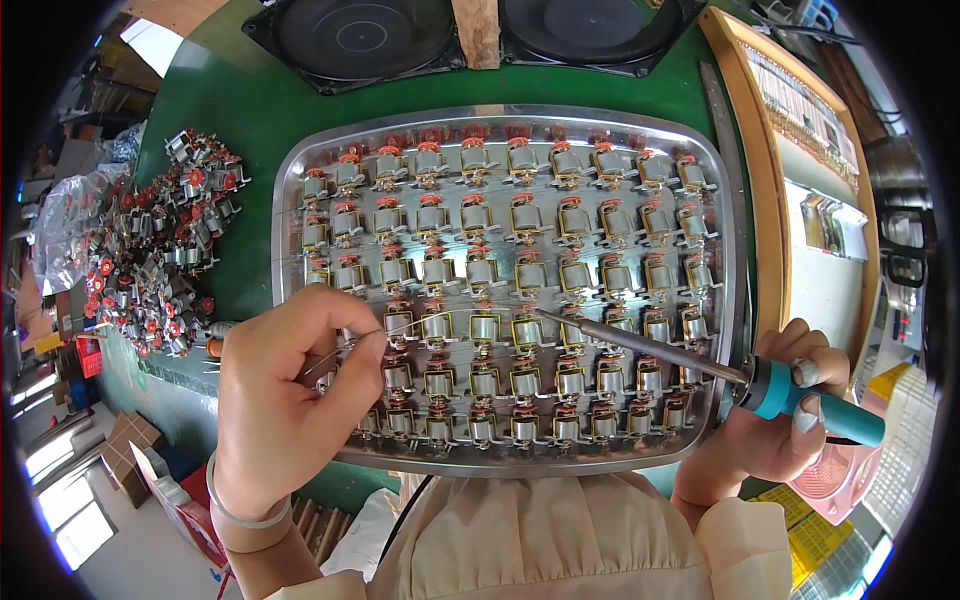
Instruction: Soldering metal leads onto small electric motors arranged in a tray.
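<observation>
My left hand (295, 390) pinches a thin solder wire (428, 319) between thumb and forefinger. The wire reaches right, over a row of small metal-framed coil parts (484, 328). In my right hand (795, 400) is a soldering iron (660, 350) with a teal handle, its long shaft slanting up and left. The iron's tip is over a coil part near the tray's middle; I cannot tell whether it touches. Several rows of these parts, many with red bits on top, stand in a shiny metal tray (283, 215).
A heap of similar loose parts (165, 250) lies left of the tray on the green table (235, 60). Two black round fans (360, 35) stand beyond it. A wooden-framed box (770, 190) is at the right, and a clear plastic bag (70, 225) at the far left.
</observation>
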Available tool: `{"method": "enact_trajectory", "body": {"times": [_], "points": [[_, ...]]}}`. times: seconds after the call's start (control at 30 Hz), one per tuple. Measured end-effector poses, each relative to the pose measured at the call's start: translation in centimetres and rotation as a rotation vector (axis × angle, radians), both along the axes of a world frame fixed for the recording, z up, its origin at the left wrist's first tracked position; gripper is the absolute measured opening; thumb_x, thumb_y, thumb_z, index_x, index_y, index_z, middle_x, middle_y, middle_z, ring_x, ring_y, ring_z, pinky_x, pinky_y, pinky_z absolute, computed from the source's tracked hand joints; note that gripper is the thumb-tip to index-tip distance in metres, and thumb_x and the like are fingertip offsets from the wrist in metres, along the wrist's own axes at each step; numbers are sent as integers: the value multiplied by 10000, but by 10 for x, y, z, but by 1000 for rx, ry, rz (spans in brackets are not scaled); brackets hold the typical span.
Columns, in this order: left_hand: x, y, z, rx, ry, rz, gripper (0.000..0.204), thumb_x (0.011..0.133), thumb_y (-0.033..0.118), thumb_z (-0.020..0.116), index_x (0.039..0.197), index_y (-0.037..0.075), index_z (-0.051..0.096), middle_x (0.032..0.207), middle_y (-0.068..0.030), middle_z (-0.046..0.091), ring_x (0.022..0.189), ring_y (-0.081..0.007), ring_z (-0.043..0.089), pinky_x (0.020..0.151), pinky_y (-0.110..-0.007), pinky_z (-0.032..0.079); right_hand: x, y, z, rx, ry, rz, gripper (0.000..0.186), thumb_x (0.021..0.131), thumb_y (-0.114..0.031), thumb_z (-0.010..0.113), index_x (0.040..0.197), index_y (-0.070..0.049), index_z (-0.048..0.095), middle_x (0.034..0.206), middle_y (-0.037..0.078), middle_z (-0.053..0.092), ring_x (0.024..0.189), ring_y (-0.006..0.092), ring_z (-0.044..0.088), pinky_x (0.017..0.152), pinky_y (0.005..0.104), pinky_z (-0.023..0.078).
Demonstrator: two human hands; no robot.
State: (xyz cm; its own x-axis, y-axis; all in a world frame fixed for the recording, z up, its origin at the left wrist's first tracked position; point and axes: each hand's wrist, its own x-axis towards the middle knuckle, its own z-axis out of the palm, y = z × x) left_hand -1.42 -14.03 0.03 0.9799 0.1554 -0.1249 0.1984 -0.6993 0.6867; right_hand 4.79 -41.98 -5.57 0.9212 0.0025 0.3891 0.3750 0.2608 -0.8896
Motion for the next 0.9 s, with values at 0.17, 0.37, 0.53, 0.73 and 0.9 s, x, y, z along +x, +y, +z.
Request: {"method": "enact_trajectory", "body": {"times": [0.17,0.37,0.53,0.73,0.9], "points": [[-6,7,-2,3,31,50,72,654,-12,558,698,16,510,450,19,295,404,-36,230,384,-206,181,-3,13,-3,-73,-20,62,220,675,-204,506,740,-20,405,633,53,333,578,133,277,502,248,227],[-6,11,-7,-16,26,32,69,655,-19,547,700,12,505,451,21,298,403,-35,236,383,-207,184,-3,20,-2,-197,-74,81,244,708,-228,522,755,-15,415,633,62,359,563,132,297,497,243,240],[-4,12,-7,-30,15,18,70,652,-17,548,697,12,503,451,9,313,394,-44,248,378,-215,189,-3,23,-3,-220,-97,85,251,711,-238,530,763,-15,427,625,57,370,551,127,300,491,242,241],[-5,11,-9,-19,22,3,77,644,-18,556,691,14,505,453,-5,335,384,-57,260,374,-222,196,-3,26,-3,-247,-88,66,249,707,-236,529,755,-15,425,623,56,372,544,126,299,483,244,239],[-7,14,-6,-38,-16,36,69,653,-9,555,697,13,508,450,7,305,398,-45,242,379,-217,185,-6,24,-3,-198,-55,60,244,704,-235,516,753,-16,419,633,51,353,567,130,306,486,242,240]]}}
